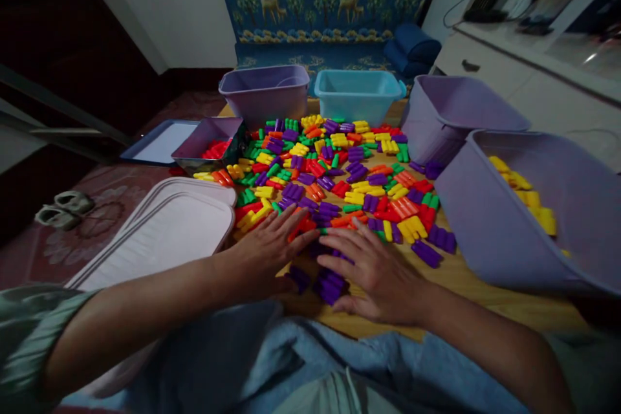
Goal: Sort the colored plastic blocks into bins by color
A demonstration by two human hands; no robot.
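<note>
Purple pieces [331, 286] are lying on the wooden table [504, 306], left hand [264, 250] is arching open just beside them, right hand [376, 268] is curving open opposite, multicoloured pieces [316, 169] are sprawling beyond

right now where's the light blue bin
Head view: the light blue bin stands far across the table, just right of a purple bin, before the deer-patterned sofa.

We splay our left hand [264, 252] and right hand [376, 272] at the near edge of the multicoloured plastic-block heap [356, 173], purple blocks [331, 286] between them. Beyond the heap stands a light-blue tub [359, 107]; left of the heap, pale lids [184, 229]; right of the heap, purple tubs [480, 226].
</note>
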